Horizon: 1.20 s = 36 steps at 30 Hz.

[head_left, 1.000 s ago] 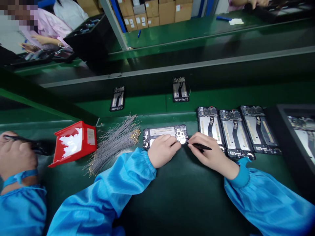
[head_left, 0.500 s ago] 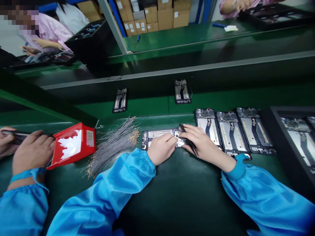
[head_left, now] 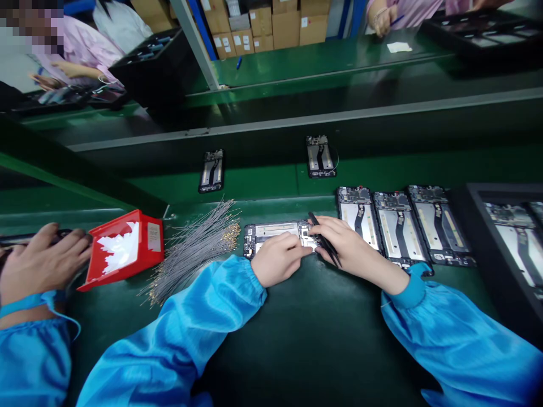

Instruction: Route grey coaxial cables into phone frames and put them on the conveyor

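Observation:
An opened phone [head_left: 278, 230] lies sideways on the green table, with its metal frame and circuit board exposed. Over its lower edge is my left hand [head_left: 280, 260], index finger stretched onto the board and the others curled; some fingertips are hidden. My right hand [head_left: 339, 240] grips black tweezers [head_left: 326, 242] lying slantwise across it, while its fingertips touch the phone's right end. Whether a small part lies under the fingertips I cannot make out. To the left is a loose bundle of thin grey cables [head_left: 195, 254] with gold-coloured ends.
Several opened phones [head_left: 399, 232] stand in a row right of my hands, beside a black tray [head_left: 479, 226]. Two more, a left one [head_left: 211, 171] and a right one [head_left: 320, 157], lie farther back. A red bin [head_left: 155, 237] holds white pieces. A co-worker's hand [head_left: 46, 254] is at far left.
My left index finger has stretched out to the right across the board from a pinch. The right hand keeps its tweezers almost in place. The co-worker's hand at far left has shifted left.

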Available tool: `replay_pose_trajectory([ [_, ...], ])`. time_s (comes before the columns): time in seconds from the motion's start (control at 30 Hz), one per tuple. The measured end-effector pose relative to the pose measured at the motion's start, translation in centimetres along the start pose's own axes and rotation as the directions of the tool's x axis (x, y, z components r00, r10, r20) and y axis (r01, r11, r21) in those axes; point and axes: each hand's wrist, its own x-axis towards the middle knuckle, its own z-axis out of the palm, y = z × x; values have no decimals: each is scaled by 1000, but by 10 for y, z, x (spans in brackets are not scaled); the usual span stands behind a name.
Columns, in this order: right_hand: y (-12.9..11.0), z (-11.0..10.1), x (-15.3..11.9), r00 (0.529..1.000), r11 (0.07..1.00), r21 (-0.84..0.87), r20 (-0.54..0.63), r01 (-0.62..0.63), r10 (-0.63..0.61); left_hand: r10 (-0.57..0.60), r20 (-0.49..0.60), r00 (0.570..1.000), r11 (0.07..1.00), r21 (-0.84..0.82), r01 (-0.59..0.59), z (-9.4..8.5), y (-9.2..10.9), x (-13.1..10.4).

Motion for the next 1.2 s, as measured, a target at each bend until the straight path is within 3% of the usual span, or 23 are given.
replay_pose_trajectory([
  [0.13, 3, 1, 0, 1000, 1000, 15, 9, -2, 2, 63, 24, 998, 998, 16, -64, 0, 0, -1],
  [0.67, 0, -5, 18, 992, 996, -67, 108, -65, 72, 113, 27, 993, 989, 95, -115, -10, -1, 1],
  [0.9, 5, -10, 18, 984, 998, -23, 165, -64, 67, 115, 47, 992, 991, -71, -111, -18, -21, -8],
  [1.2, 1, -11, 24, 974, 993, -76, 200, -91, 105, 130, 10, 992, 985, -112, -128, -16, -19, -9],
])
